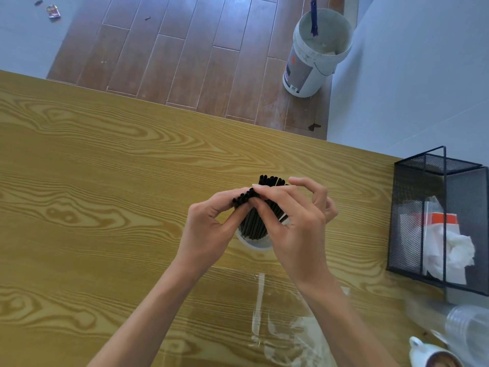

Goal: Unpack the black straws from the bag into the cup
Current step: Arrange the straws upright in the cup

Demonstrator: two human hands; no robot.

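Here the black straws [255, 218] are stood nearly upright in the cup [255, 243] at mid-table, tops fanned toward the far edge; their upper ends are pinched between the left hand [211, 226] and right hand [296, 221], fingers curled around them.

mesh bin [412, 207], tissue inside | white bucket [315, 54] on floor | mug [434, 356]

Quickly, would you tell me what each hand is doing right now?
Left hand: pinching the black straws.
Right hand: gripping the same straws.
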